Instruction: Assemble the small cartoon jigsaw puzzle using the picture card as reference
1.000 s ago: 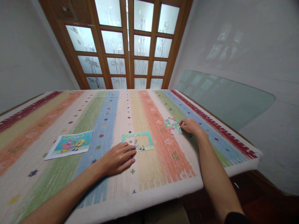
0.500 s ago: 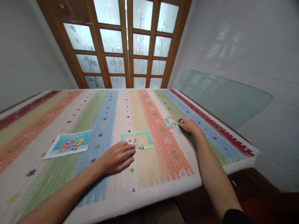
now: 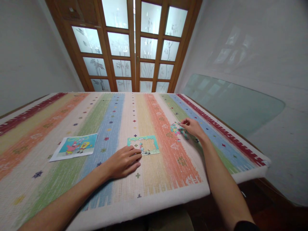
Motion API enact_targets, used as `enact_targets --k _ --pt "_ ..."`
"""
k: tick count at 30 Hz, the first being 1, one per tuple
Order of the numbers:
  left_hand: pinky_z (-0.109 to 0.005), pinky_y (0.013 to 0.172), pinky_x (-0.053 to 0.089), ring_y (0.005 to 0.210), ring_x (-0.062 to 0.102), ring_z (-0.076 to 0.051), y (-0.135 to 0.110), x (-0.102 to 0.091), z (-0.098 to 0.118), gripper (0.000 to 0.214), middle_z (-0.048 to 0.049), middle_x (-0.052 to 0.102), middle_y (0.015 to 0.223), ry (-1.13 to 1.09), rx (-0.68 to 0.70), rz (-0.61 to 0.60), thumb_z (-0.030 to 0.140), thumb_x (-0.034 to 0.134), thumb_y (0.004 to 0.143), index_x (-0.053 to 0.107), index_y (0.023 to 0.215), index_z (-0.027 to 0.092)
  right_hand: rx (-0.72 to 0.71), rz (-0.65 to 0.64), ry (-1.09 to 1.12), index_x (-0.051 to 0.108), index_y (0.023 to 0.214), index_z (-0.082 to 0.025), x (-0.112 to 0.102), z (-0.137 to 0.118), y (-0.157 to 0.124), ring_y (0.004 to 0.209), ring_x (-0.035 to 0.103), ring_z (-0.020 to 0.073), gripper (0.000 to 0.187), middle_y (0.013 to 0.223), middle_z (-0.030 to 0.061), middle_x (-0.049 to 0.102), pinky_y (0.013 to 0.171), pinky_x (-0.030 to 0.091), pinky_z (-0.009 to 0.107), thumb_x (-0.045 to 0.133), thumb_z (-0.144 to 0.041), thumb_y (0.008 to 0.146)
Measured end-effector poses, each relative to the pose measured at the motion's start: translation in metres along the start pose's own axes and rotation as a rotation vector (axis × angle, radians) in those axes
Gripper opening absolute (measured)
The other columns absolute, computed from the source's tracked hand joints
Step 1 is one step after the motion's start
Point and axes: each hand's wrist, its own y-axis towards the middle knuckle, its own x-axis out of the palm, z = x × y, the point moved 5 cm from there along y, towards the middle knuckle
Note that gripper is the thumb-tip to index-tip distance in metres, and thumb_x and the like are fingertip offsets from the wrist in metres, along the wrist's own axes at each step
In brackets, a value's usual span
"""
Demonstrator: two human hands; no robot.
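On a striped, cloth-covered counter (image 3: 166, 181), a turquoise, rectangular jigsaw border (image 3: 155, 149) is covered at its near left corner by the left hand (image 3: 125, 163), fingers slightly apart. Farther right, small multicoloured jigsaw pieces (image 3: 174, 129) are heaped by the right hand (image 3: 193, 128); whether its fingers are clamped cannot be told. Probably light and stiff, pieces are best gripped by their edges.

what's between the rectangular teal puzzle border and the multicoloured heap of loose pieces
The head view shows an orange stripe of the patterned fabric tablecloth.

Dim overall, cool light through frosted door panes (image 3: 118, 44), pale glare on right-hand wall (image 3: 255, 24), edges stretched, puzzle pieces (image 3: 176, 129) soft
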Motion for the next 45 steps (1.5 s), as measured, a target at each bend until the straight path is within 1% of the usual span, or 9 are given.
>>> enact_targets --k 3,6,10,13,19,24,32,37,45 --pt "-0.042 0.090 0.054 0.102 0.067 -0.025 0.000 0.001 -0.001 0.023 -0.0114 0.072 0.116 0.009 0.002 -0.010 0.026 0.046 0.104 0.063 0.117 0.017 -0.218 0.027 0.340 0.070 0.089 -0.017 0.010 -0.044 -0.005 0.072 0.064 0.0167 0.017 0.086 0.0070 0.074 0.070 0.050 0.028 0.066 -0.033 0.087" --pt "-0.043 0.090 0.054 0.101 0.067 -0.025 0.000 0.001 0.000 0.023 -0.0116 0.072 0.116 0.017 0.004 -0.019 0.026 0.045 0.105 0.063 0.117 0.017 -0.369 -0.068 0.521 0.072 0.088 -0.018 0.035 -0.092 -0.017 0.067 0.060 0.0152 0.022 0.082 0.0048 0.072 0.063 0.047 0.027 0.068 -0.040 0.087" --pt "-0.042 0.089 0.053 0.099 0.066 -0.025 0.002 0.000 0.001 0.024 -0.0109 0.071 0.115 0.020 0.003 -0.029 0.026 0.044 0.105 0.063 0.116 0.017 -0.501 -0.223 0.539 0.074 0.089 -0.017 0.070 -0.142 -0.040 0.067 0.059 0.0142 0.012 0.079 0.0035 0.073 0.065 0.046 0.027 0.068 -0.028 0.088" --pt "-0.042 0.086 0.053 0.097 0.065 -0.025 0.003 0.000 0.002 0.025 -0.0116 0.071 0.113 0.013 0.003 -0.042 0.027 0.043 0.105 0.063 0.114 0.015 -0.555 -0.266 0.519 0.076 0.089 -0.016 0.085 -0.162 -0.054 0.078 0.064 0.0156 0.009 0.088 0.0059 0.076 0.075 0.049 0.029 0.068 -0.020 0.088" --pt "-0.042 0.088 0.052 0.097 0.065 -0.025 0.003 0.002 0.001 0.026 -0.0123 0.071 0.114 0.007 -0.003 -0.060 0.026 0.043 0.106 0.064 0.113 0.014 -0.516 -0.259 0.481 0.078 0.088 -0.016 0.099 -0.170 -0.059 0.078 0.066 0.0161 0.009 0.087 0.0056 0.077 0.077 0.048 0.029 0.070 -0.013 0.085" --pt "-0.042 0.087 0.052 0.096 0.065 -0.025 0.002 0.002 0.001 0.026 -0.0124 0.071 0.114 0.003 -0.007 -0.060 0.027 0.043 0.106 0.065 0.113 0.014 -0.551 -0.223 0.443 0.078 0.086 -0.016 0.108 -0.169 -0.058 0.078 0.064 0.0160 0.009 0.086 0.0055 0.075 0.075 0.047 0.029 0.071 -0.010 0.085" --pt "-0.041 0.088 0.052 0.097 0.064 -0.024 0.002 0.002 0.001 0.026 -0.0114 0.072 0.113 -0.002 -0.013 -0.045 0.027 0.044 0.105 0.065 0.113 0.016 -0.661 -0.189 0.356 0.078 0.089 -0.017 0.108 -0.169 -0.061 0.074 0.057 0.0142 0.010 0.084 0.0030 0.064 0.072 0.043 0.028 0.070 -0.010 0.089" --pt "-0.042 0.088 0.051 0.097 0.064 -0.025 0.003 0.001 0.002 0.027 -0.0113 0.072 0.113 0.015 -0.007 -0.039 0.028 0.042 0.106 0.065 0.113 0.015 -0.707 -0.183 0.292 0.079 0.093 -0.016 0.108 -0.169 -0.062 0.082 0.058 0.0164 0.014 0.086 0.0042 0.064 0.077 0.044 0.029 0.068 -0.008 0.089" --pt "-0.041 0.085 0.051 0.095 0.064 -0.025 0.004 0.000 0.003 0.027 -0.0115 0.072 0.112 0.015 0.005 -0.033 0.028 0.042 0.107 0.065 0.111 0.015 -0.736 -0.166 0.202 0.078 0.095 -0.015 0.106 -0.170 -0.065 0.088 0.060 0.0188 0.009 0.090 0.0070 0.065 0.080 0.045 0.032 0.070 -0.017 0.092"
